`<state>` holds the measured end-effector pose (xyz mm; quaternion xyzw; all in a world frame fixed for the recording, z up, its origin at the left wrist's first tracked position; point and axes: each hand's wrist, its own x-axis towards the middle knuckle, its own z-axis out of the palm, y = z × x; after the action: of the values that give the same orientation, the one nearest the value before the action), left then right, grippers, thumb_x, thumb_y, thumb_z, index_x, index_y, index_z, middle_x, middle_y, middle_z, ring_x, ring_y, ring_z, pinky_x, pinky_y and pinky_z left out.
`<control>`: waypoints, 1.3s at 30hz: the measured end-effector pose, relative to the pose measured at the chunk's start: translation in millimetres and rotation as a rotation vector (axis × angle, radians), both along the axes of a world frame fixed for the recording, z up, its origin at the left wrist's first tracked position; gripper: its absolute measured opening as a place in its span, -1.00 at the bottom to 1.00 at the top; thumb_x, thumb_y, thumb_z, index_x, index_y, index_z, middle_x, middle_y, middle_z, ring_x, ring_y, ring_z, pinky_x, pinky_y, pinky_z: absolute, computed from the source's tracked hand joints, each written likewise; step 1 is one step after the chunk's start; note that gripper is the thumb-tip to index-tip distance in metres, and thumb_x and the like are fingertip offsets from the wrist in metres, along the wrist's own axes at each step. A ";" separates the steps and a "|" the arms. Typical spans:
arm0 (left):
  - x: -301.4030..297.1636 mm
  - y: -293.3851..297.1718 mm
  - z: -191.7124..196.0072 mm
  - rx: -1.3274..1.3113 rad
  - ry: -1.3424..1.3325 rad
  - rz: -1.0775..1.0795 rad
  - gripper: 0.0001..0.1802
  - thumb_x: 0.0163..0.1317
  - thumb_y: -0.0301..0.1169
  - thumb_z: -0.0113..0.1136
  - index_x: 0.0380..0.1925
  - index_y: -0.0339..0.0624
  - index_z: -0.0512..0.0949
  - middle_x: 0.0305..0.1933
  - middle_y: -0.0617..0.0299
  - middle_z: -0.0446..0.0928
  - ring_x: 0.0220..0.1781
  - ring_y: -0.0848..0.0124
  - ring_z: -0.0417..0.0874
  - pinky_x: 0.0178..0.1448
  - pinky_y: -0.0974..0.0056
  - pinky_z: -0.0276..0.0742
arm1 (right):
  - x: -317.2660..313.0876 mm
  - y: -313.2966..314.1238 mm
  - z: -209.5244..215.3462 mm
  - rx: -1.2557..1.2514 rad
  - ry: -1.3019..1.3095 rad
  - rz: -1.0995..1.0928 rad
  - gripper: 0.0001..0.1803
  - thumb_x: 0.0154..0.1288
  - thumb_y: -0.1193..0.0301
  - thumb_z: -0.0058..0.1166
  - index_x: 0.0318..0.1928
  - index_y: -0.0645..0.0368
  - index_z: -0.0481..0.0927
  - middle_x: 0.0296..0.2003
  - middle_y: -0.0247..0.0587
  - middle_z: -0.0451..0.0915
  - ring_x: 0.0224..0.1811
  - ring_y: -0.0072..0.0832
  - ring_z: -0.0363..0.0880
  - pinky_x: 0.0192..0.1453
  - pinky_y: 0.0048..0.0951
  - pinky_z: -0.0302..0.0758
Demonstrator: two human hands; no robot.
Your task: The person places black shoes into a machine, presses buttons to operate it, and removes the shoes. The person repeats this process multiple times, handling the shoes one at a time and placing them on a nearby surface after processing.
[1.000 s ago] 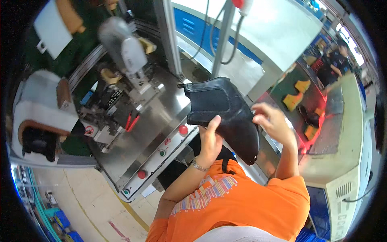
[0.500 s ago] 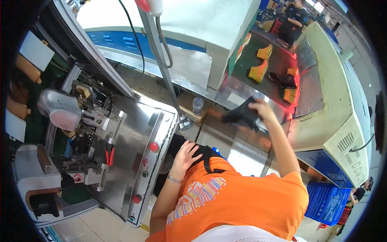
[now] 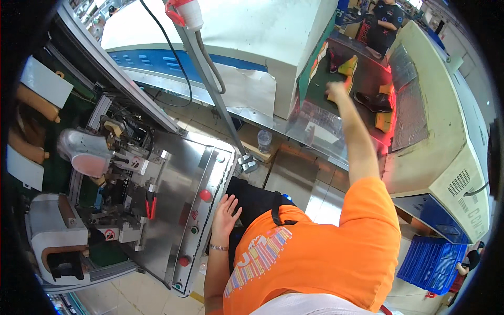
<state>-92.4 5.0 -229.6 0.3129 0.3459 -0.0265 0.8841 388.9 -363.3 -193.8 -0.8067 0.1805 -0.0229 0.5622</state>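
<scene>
My right hand [image 3: 338, 90] reaches over the dark conveyor belt [image 3: 321, 88], against a yellow boot-shaped piece [image 3: 348, 82] that it partly covers. Its fingers are blurred, so I cannot make out a grip. Just beyond lie a dark shoe piece [image 3: 334, 60] and another yellow boot-shaped piece [image 3: 347, 66]. A dark brown shoe [image 3: 374, 102] rests to the right, between yellow-orange pieces [image 3: 384, 122]. My left hand [image 3: 226, 214] is open with nothing in it, fingers spread, close to the button panel of the steel-topped machine [image 3: 176, 181].
Red buttons [image 3: 205, 195] line the machine's front edge, and red-handled pliers [image 3: 151, 206] lie on it. A slanted metal post [image 3: 218, 100] stands ahead. Right of the belt is a cream machine housing [image 3: 446, 152], above a blue crate [image 3: 428, 265]. Another person [image 3: 386, 26] stands beyond the belt.
My right hand has moved forward onto the belt, and the dark shoe piece is gone from it. A dark piece now lies at the belt's far left. My left hand has shifted slightly left.
</scene>
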 end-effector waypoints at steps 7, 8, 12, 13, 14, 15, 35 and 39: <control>-13.4 3.7 -9.1 0.339 0.094 -0.066 -0.60 0.24 -0.39 0.00 0.09 -0.16 0.30 0.10 0.20 0.39 0.12 0.37 0.41 0.12 0.16 0.34 | -172.1 139.0 -121.5 0.157 0.093 0.457 -0.62 0.09 0.49 0.10 -0.04 0.31 0.45 -0.37 -0.09 0.59 -0.40 -0.48 0.57 -0.34 -0.47 0.52; -12.3 2.0 -6.8 0.386 0.095 -0.084 -0.61 0.23 -0.41 0.01 0.07 -0.17 0.32 0.08 0.19 0.41 0.11 0.38 0.42 0.12 0.19 0.35 | -189.4 159.4 -127.1 0.278 0.109 0.477 -0.64 0.10 0.48 0.10 -0.05 0.29 0.47 -0.36 -0.10 0.60 -0.36 -0.49 0.57 -0.29 -0.47 0.52; -14.6 -2.3 -21.3 0.665 0.001 -0.212 -0.66 0.20 -0.49 0.06 0.00 -0.22 0.39 0.01 0.16 0.47 0.06 0.41 0.46 0.13 0.30 0.36 | -220.4 253.7 -118.3 0.135 -0.200 0.507 -0.71 0.16 0.35 0.04 -0.12 0.20 0.53 -0.31 -0.15 0.60 -0.24 -0.36 0.58 -0.11 -0.38 0.48; -16.9 -2.0 -37.8 0.753 -0.050 -0.264 -0.67 0.19 -0.51 0.06 -0.01 -0.23 0.40 -0.01 0.15 0.48 0.05 0.41 0.47 0.13 0.33 0.36 | -220.9 277.0 -109.2 0.174 -0.227 0.476 -0.73 0.17 0.33 0.03 -0.15 0.19 0.54 -0.27 -0.14 0.60 -0.20 -0.34 0.57 -0.09 -0.40 0.47; -19.3 -3.2 -53.7 0.790 -0.093 -0.289 -0.70 0.18 -0.55 0.06 -0.05 -0.27 0.43 -0.05 0.12 0.50 0.02 0.39 0.50 0.12 0.37 0.37 | -217.4 297.8 -105.9 0.148 -0.244 0.478 -0.73 0.19 0.31 0.02 -0.15 0.21 0.54 -0.23 -0.10 0.59 -0.20 -0.33 0.57 -0.10 -0.38 0.46; -25.8 -1.9 -71.3 0.830 -0.101 -0.350 -0.69 0.17 -0.55 0.06 -0.04 -0.29 0.43 -0.04 0.09 0.50 0.02 0.37 0.51 0.11 0.34 0.39 | -216.5 316.8 -103.1 0.122 -0.261 0.487 -0.72 0.21 0.30 0.01 -0.15 0.22 0.54 -0.19 -0.07 0.57 -0.20 -0.31 0.56 -0.11 -0.37 0.45; -108.5 48.4 -217.4 0.221 0.306 0.153 -0.65 0.15 -0.36 0.06 -0.03 -0.08 0.38 -0.20 0.21 0.49 -0.22 0.40 0.55 -0.25 0.26 0.47 | -244.2 358.5 -86.0 -0.092 -0.474 0.398 -0.88 0.09 0.41 0.05 -0.47 0.20 0.53 -0.49 -0.14 0.55 -0.39 -0.25 0.51 -0.28 -0.29 0.42; -97.8 42.1 -199.2 0.214 0.395 0.193 -0.54 0.16 -0.35 0.06 0.10 -0.05 0.29 -0.05 0.21 0.43 -0.02 0.37 0.48 -0.09 0.15 0.43 | -239.5 351.8 -91.6 -0.050 -0.485 0.357 -0.92 0.08 0.45 0.04 -0.47 0.20 0.52 -0.49 -0.17 0.55 -0.39 -0.27 0.50 -0.28 -0.31 0.41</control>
<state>-190.1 47.1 -428.9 0.3591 0.5411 0.0341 0.7597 149.3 -11.5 -285.4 -0.8102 -0.1043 -0.1202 0.5641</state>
